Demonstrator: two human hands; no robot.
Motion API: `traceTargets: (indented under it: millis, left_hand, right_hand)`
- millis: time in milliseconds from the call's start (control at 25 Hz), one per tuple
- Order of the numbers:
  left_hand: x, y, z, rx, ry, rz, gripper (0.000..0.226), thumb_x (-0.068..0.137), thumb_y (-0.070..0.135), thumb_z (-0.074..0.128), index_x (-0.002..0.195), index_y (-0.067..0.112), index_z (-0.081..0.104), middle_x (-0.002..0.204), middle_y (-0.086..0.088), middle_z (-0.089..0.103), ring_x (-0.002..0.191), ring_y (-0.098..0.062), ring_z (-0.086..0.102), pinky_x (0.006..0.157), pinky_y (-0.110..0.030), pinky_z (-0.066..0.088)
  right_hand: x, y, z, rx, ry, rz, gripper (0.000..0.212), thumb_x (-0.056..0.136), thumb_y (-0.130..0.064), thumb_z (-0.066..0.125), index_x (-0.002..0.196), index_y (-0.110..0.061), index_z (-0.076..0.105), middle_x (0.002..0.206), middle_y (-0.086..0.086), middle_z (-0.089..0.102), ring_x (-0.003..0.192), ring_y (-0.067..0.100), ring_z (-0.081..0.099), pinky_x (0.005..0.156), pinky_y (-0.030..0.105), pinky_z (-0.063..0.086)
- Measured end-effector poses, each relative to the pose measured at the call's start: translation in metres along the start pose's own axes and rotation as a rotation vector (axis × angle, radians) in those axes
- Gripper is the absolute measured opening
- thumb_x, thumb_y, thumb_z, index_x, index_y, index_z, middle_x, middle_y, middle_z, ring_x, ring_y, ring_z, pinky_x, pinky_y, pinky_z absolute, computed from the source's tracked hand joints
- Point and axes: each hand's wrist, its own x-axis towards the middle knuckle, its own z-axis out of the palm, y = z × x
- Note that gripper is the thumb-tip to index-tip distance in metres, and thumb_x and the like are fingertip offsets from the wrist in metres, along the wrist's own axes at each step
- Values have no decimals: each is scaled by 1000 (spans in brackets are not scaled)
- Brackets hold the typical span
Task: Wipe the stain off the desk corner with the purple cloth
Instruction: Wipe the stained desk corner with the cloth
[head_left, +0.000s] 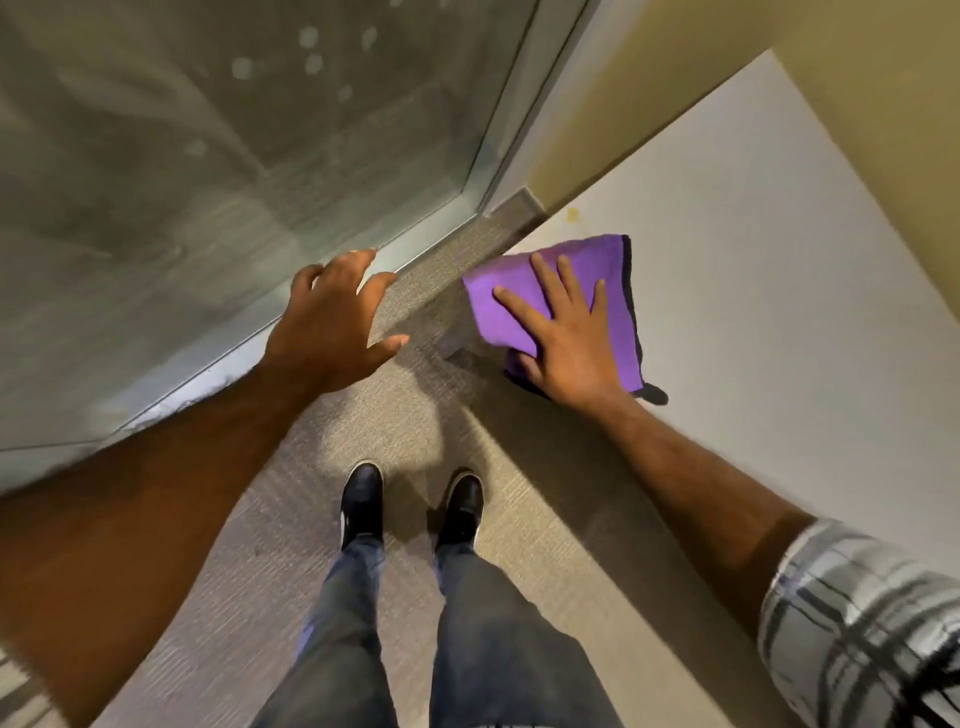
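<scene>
Looking down from head height, so you get both arms, the legs and the floor in one shot. Far left and upper left of the frame is a frosted glass wall (218, 156) with a metal frame along its bottom edge. The left hand (332, 322) hangs in the air in front of it, left of centre, fingers spread wide and gripping nothing at all. Below that, bottom centre, two black shoes (410, 506) and dark jeans stand on grey carpet (260, 545).

Moving right, the white desk (779, 286) fills the right side, with its corner poking toward the middle of the frame, near where the glass frame meets the wall. The purple cloth (618, 291) lies flat on that corner, folded, with a dark edge showing along its right side and one edge hanging a bit past the desk edge. The right hand (566, 338) is pressed palm-down on top of it, fingers splayed out flat, not clenched around it. Just above the cloth, apart from it, there's a small yellowish stain (573, 214) on the desk close to the yellow-green wall (857, 104). Plaid sleeve (857, 623) at lower right.
</scene>
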Motion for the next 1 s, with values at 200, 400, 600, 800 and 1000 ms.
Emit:
traceTargets:
  millis: [200,400,600,800,1000]
  left_hand:
    - [-8,-4,8,50,-27,-4,75,84,59,59,141,12,46,153,-19,39,140,-33,38,110,-55,31]
    - [-8,6,21,25,-68,-39,75,85,59,60,142,13,44,156,-18,35,144,-32,32,112,-56,28]
    - [-3,15,21,-21,-54,-1,75,83,56,63,142,13,45,153,-19,37,143,-32,33,111,-58,27]
    - [3,11,21,-9,-53,-5,73,85,59,59,141,15,45,154,-17,37,143,-31,33,112,-56,27]
    - [1,9,28,-23,-70,-31,73,86,59,57,142,15,44,157,-16,34,146,-30,30,113,-55,26]
  right_hand:
    - [-7,12,4,151,58,495,81,85,-80,33,153,-39,18,166,6,10,153,31,4,112,75,3]
    - [25,-16,4,64,-4,450,82,85,-76,34,155,-38,13,165,17,6,150,45,0,107,78,1]
    - [-43,21,0,400,212,126,55,94,-38,51,146,-22,45,159,12,32,149,32,25,114,70,15]
    - [-23,39,-1,627,394,623,51,98,-38,45,147,-26,38,157,3,37,146,17,28,121,57,6]
    - [64,54,-11,414,233,1031,66,98,-60,32,153,-24,27,162,4,27,150,30,17,114,72,0]
